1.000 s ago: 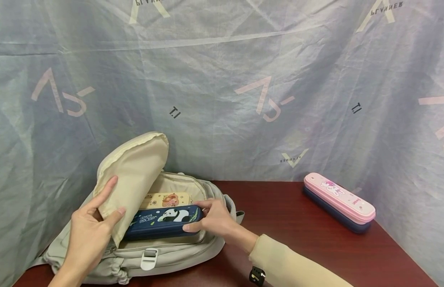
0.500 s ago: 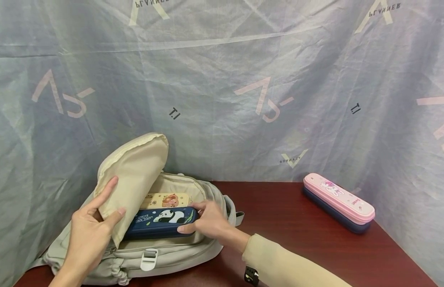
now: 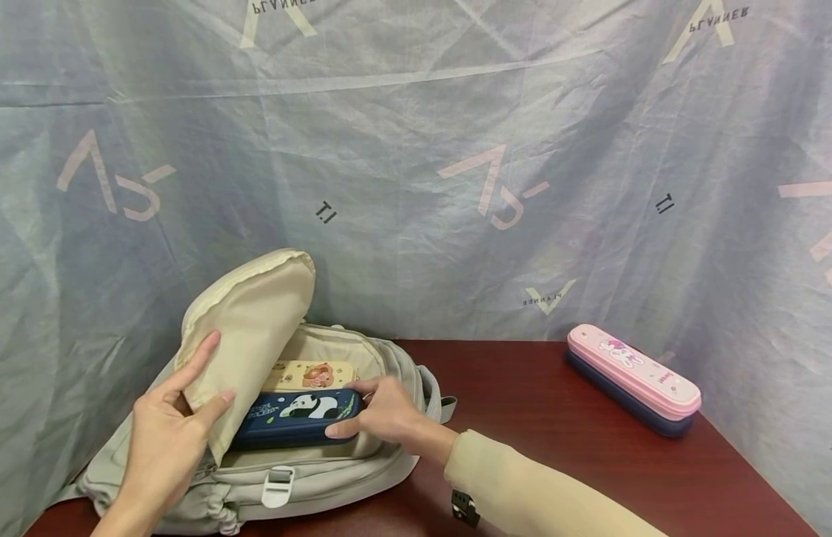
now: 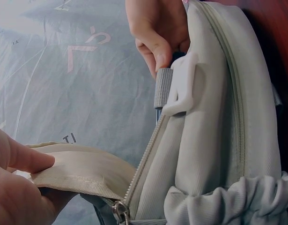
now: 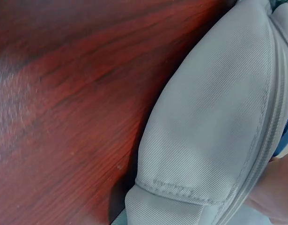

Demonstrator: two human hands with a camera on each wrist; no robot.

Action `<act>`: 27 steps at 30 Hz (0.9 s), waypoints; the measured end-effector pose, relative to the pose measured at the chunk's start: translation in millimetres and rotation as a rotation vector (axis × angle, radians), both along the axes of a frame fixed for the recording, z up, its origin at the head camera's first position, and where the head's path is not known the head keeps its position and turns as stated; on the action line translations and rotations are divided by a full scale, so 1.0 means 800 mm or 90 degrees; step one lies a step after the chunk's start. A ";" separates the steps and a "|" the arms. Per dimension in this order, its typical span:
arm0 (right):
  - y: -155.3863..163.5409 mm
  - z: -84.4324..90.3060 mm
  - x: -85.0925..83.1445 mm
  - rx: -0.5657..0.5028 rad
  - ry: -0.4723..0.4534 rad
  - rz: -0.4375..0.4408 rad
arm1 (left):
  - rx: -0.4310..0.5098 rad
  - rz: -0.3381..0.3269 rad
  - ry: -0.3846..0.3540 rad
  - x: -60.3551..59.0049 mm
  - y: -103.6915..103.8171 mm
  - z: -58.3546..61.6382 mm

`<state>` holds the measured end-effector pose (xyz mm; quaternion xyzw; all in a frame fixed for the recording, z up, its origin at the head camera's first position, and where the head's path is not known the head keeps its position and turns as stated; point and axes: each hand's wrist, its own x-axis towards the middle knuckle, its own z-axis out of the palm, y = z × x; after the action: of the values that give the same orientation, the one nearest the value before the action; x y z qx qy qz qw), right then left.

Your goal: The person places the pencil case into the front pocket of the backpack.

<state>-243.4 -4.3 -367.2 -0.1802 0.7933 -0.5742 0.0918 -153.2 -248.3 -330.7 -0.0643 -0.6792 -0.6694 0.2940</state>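
A light grey-green backpack (image 3: 342, 488) lies on the table with its cream-lined flap (image 3: 254, 321) folded up. My left hand (image 3: 170, 429) pinches the edge of that flap between thumb and fingers. Inside the compartment lies a navy pencil case (image 3: 295, 429) with a panda on its lid; the flap covers its left end. My right hand (image 3: 385, 410) grips the right end of this case, thumb on the near side. Behind it sits a yellow pencil case (image 3: 315, 374), partly hidden. In the left wrist view, the backpack's white buckle (image 4: 183, 84) stands in front of my right hand.
A pink pencil case (image 3: 637, 369) with a rabbit and a navy base rests at the right of the dark red table (image 3: 523, 418). A grey printed cloth (image 3: 402, 186) hangs behind and at both sides. A backpack strap (image 3: 432, 395) sticks out on the right.
My right hand has shifted left with the navy pencil case, which slid further under the flap. The left hand keeps its hold on the flap.
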 end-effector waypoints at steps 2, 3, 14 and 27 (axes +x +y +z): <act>-0.001 -0.002 -0.002 0.001 0.000 0.002 | -0.001 0.001 -0.002 0.000 0.000 0.000; -0.001 -0.002 -0.003 0.004 0.002 0.006 | -0.003 0.002 -0.003 0.000 -0.001 0.000; 0.008 0.002 -0.015 0.063 0.023 0.073 | -0.010 0.007 -0.008 -0.002 -0.001 0.000; 0.005 0.001 -0.024 0.087 0.024 0.084 | -0.005 -0.003 -0.007 -0.003 -0.001 0.000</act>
<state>-262.7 -0.6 -366.2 -0.2361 0.8186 -0.5080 0.1265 -155.5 -248.9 -330.6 -0.0633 -0.6831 -0.6679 0.2886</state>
